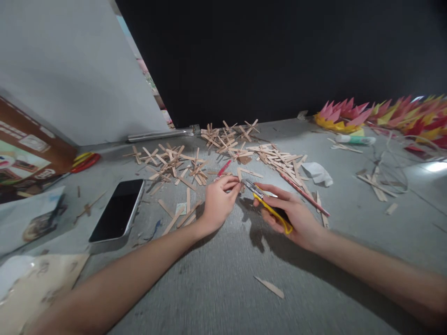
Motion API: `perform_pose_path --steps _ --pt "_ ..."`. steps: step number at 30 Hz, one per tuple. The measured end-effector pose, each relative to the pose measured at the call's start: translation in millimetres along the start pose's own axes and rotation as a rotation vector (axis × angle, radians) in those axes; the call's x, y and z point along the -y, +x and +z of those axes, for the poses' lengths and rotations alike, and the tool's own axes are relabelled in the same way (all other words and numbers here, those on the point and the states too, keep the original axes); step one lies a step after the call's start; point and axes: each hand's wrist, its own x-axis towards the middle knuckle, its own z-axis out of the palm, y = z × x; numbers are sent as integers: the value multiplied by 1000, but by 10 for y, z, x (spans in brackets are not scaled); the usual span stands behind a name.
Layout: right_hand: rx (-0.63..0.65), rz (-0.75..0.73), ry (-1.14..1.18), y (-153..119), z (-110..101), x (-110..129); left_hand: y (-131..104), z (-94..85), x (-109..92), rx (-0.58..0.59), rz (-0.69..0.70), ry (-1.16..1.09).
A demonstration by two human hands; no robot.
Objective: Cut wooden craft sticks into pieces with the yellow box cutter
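Observation:
My left hand [219, 201] pinches a small wooden craft stick [239, 174], whose end pokes up past the fingertips. My right hand [296, 216] grips a yellow utility knife [283, 224] with its metal tip pointing at that stick. Tip and stick are close together; whether they touch I cannot tell. Just behind the fingers lies another craft stick [253, 173], and a red object [224, 168] shows beyond my left hand. A pointed sliver of wood [270, 287] rests on the table nearer to me.
Star-shaped stick pieces [171, 160] and a pile of loose sticks [279, 158] spread across the back. A phone [118, 209] lies at left. On the right are a crumpled tissue [317, 173], a glue stick [355, 139] and pink-yellow paper crafts [344, 116]. A dark panel [279, 56] stands behind.

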Motion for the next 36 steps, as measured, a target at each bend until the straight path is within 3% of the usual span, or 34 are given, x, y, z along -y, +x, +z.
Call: perform_pose_path --steps 12,17,20,24,27,32,36 --pt "170 181 394 95 -160 -41 12 -11 5 23 15 28" --pt "210 181 287 59 -132 -38 13 -12 -39 29 -9 6" --pt "180 22 44 36 -92 -18 23 -16 -42 21 -39 -34" --pt "64 -381 -470 62 -118 40 6 4 -72 42 -103 -116" --pt "-70 -663 -929 129 -193 63 -69 47 -129 140 -139 -126" --pt "-79 -853 -1227 233 -307 24 -216 114 -168 340 -100 -192" --pt "-24 -1006 -1424 249 -370 28 -234 122 -139 363 -89 -140"
